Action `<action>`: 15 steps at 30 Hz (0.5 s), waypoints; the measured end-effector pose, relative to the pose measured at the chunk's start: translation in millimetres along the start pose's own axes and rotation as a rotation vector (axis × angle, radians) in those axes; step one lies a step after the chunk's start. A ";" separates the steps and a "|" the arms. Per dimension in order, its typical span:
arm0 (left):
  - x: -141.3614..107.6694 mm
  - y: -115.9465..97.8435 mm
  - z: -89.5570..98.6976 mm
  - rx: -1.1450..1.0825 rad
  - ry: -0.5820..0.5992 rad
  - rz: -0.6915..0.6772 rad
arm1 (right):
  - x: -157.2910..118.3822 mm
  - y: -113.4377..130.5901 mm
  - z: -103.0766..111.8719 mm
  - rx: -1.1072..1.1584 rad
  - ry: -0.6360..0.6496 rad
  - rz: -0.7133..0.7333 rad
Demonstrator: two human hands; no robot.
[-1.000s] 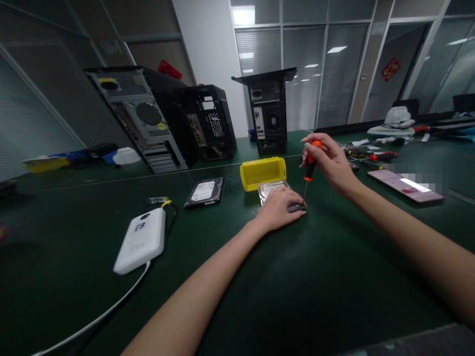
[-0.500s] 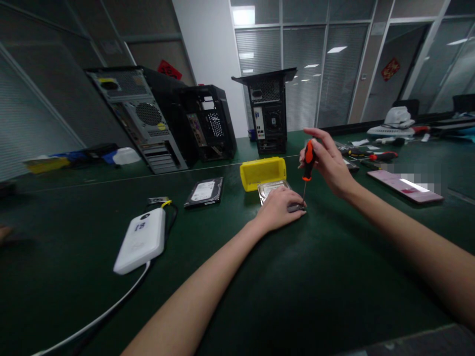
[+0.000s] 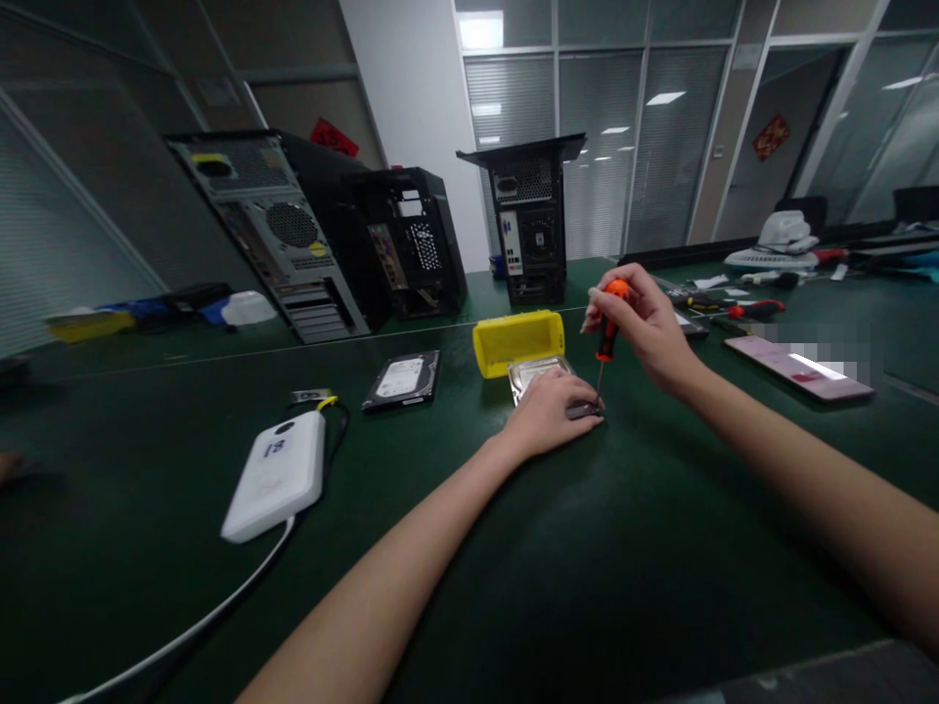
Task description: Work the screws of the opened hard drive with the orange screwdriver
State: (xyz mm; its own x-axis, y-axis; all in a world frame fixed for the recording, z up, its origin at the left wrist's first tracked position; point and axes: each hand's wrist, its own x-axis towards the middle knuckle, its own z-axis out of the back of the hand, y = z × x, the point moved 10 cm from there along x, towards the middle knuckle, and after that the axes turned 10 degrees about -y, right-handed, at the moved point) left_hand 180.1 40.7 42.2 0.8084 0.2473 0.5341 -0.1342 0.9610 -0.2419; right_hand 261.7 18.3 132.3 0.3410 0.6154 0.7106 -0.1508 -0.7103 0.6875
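My right hand (image 3: 640, 318) grips the orange and black handle of a screwdriver (image 3: 607, 332), its shaft pointing down. The tip meets the near right end of a metal hard drive (image 3: 529, 374), beside the fingertips of my left hand (image 3: 552, 409). That left hand lies over the drive with its fingers around the drive's near edge, hiding much of it. Right behind the drive a yellow plastic box (image 3: 519, 344) stands open toward me. Another hard drive (image 3: 402, 379) with a white label lies to the left.
A white power bank (image 3: 277, 479) with a cable lies left. Three computer cases (image 3: 539, 225) stand behind. On the right are a pink phone (image 3: 799, 369), pliers (image 3: 755, 309) and another drive (image 3: 691, 328). Part of another person's hand (image 3: 9, 465) shows at the left edge.
My right hand's fingers have closed further round the screwdriver handle, the raised forefinger coming down. My left hand and the drive look unchanged.
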 end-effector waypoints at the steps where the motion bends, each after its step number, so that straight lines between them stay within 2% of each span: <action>1: 0.1 -0.2 -0.1 0.000 0.000 -0.003 | -0.4 -0.6 -1.7 0.013 0.012 -0.004; 10: -0.3 1.1 -0.7 -0.001 -0.008 0.001 | -1.7 -3.2 1.0 -0.036 0.010 0.031; 15: -0.2 -0.3 -0.1 -0.011 -0.018 -0.018 | 0.1 -4.8 1.2 0.021 0.007 0.005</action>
State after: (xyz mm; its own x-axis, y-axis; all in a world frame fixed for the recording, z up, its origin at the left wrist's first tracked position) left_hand 180.0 40.4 42.1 0.8001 0.2319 0.5532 -0.1128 0.9640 -0.2409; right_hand 263.6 21.4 128.8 0.3340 0.6144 0.7148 -0.1327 -0.7202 0.6810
